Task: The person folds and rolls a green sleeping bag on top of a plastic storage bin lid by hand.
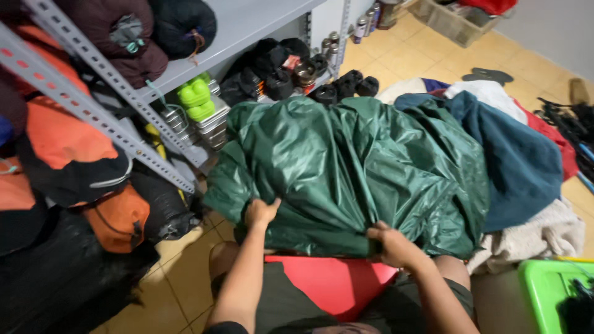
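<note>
I see my left hand (261, 212) and right hand (392, 244) both closed, gripping the near edge of the green tarp (352, 167).

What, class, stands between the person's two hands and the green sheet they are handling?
Nothing visible. The left hand and the right hand both already grip the near edge of the green sheet, which lies bunched over the pile of cloth.

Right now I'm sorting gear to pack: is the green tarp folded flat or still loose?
Loose. The green tarp lies bunched and wrinkled, with the left hand and right hand gripping its near edge.
</note>
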